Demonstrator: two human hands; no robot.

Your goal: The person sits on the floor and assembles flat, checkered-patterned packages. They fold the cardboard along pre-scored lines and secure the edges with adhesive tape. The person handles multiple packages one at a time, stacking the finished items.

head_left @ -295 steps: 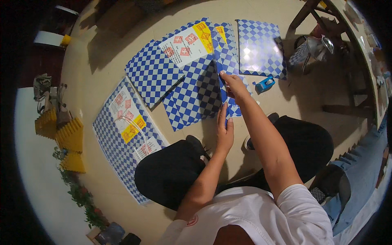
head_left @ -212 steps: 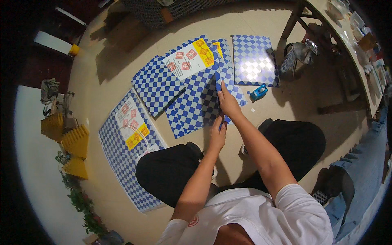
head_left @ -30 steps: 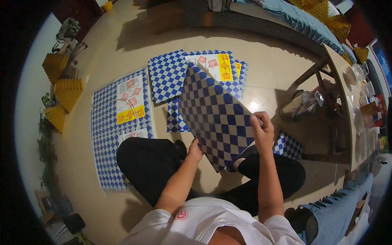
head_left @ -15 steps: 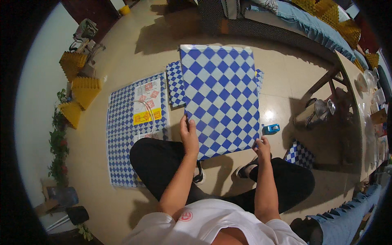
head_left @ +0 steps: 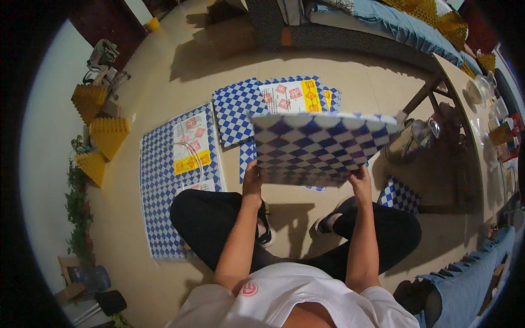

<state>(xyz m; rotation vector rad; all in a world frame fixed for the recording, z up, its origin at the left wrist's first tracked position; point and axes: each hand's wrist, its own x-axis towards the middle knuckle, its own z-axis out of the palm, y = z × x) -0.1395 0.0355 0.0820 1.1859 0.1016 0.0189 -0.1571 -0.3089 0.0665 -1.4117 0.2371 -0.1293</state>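
Your left hand point(head_left: 252, 177) and right hand point(head_left: 361, 179) each grip the near edge of the blue-and-white checkered sheet point(head_left: 317, 147), lifted at centre frame, tilted nearly flat, long axis left to right; both hands equally near. Beyond and left, more checkered sheets point(head_left: 180, 175) lie flat on the floor point(head_left: 164, 82). Metal pot point(head_left: 410, 143) at right: contents not discernible.

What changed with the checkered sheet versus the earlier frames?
The blue-and-white checkered sheet went from lying on the floor to lifted, now tipped nearly flat, held at its near edge by the left hand and right hand. The labelled checkered packs stayed on the tan floor.
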